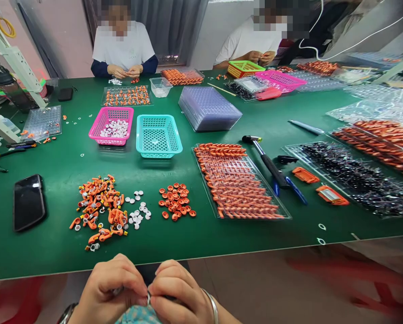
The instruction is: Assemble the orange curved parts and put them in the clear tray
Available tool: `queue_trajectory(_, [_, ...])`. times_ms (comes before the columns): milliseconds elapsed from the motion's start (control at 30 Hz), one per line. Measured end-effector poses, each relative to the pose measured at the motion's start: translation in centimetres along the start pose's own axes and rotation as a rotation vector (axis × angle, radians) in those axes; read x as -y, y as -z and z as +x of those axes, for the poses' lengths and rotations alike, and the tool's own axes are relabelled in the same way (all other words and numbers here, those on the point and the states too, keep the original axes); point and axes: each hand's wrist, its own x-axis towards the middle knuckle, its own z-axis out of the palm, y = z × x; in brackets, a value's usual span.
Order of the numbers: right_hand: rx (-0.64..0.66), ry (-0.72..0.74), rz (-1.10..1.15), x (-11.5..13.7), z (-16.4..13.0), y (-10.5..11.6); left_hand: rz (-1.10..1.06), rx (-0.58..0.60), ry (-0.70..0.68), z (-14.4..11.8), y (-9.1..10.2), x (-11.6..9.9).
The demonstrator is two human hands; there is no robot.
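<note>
Grip closed, left hand [111,283] and right hand [178,290] pinch a small pale piece [148,298], one tray [279,213] looking filled, loose orange parts [117,217] seemingly left to do.

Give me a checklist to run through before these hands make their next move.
1. Both hands at the small piece: ok; left hand and right hand pinch the small piece between them.
2. Small piece identifiable: cannot tell; fingers cover most of it.
3. White discs separate from orange caps: ok, a gap divides them.
4. Phone apart from orange parts pile: ok, it lies left of it.
5. No stray rings near the table edge: not ok, two white rings lie loose there.
</note>
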Motion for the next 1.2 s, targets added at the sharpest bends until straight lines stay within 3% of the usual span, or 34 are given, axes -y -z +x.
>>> queue_trajectory(700, [0.028, -0.031, 0.064, 0.0, -0.1, -0.1, 0.043, 0.085, 0.058, -0.8, 0.1, 0.4])
queue_trajectory(900, [0.032, -0.047, 0.040, 0.2, 0.1, -0.1, 0.073, 0.100, 0.108, -0.7, 0.1, -0.3])
queue_trajectory(1200, [-0.081, -0.119, 0.049, 0.3, 0.0, -0.2, 0.095, 0.128, 0.109, -1.0, 1.2, -0.7])
